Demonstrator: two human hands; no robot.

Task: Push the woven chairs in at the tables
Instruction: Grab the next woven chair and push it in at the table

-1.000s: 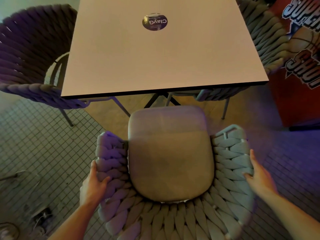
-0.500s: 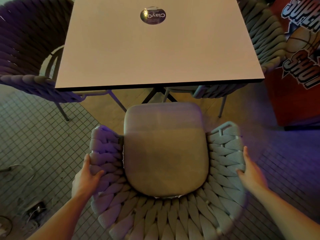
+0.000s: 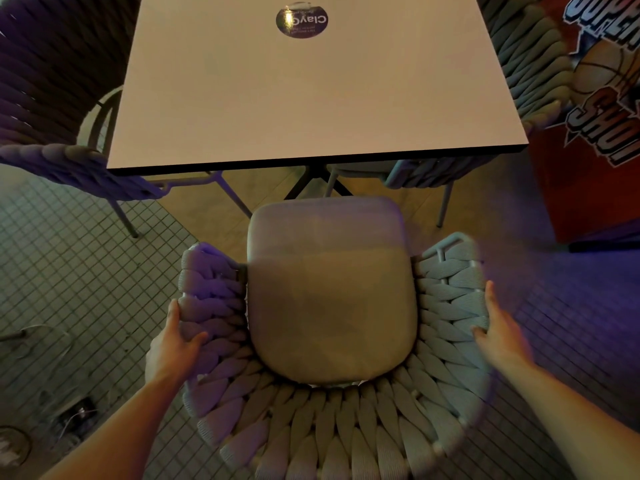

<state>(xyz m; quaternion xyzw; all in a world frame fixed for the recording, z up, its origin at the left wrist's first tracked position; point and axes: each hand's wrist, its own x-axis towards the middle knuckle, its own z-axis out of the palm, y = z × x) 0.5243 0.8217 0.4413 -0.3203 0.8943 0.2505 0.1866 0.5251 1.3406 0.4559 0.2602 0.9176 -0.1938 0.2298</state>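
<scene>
A grey woven chair [image 3: 332, 424] with a tan seat cushion [image 3: 329, 299] stands right below me, facing a square pale table [image 3: 311, 98]. The cushion's front edge is just short of the table's near edge. My left hand [image 3: 173, 344] grips the chair's left armrest, thumb on the inside. Against the outside of the right armrest lies my right hand [image 3: 498, 334], fingers wrapped along the weave. A round dark sticker [image 3: 302, 19] sits on the tabletop.
A dark woven chair [image 3: 52, 98] stands at the table's left side and a grey woven chair [image 3: 530, 64] at its right. A red printed panel [image 3: 595, 133] stands at the far right. The table's black base [image 3: 318, 183] shows under the top. Cables [image 3: 72, 417] lie on the tiled floor, bottom left.
The chair and both hands have moved forward toward the table; the gap between the cushion's front and the table edge has shrunk a little.
</scene>
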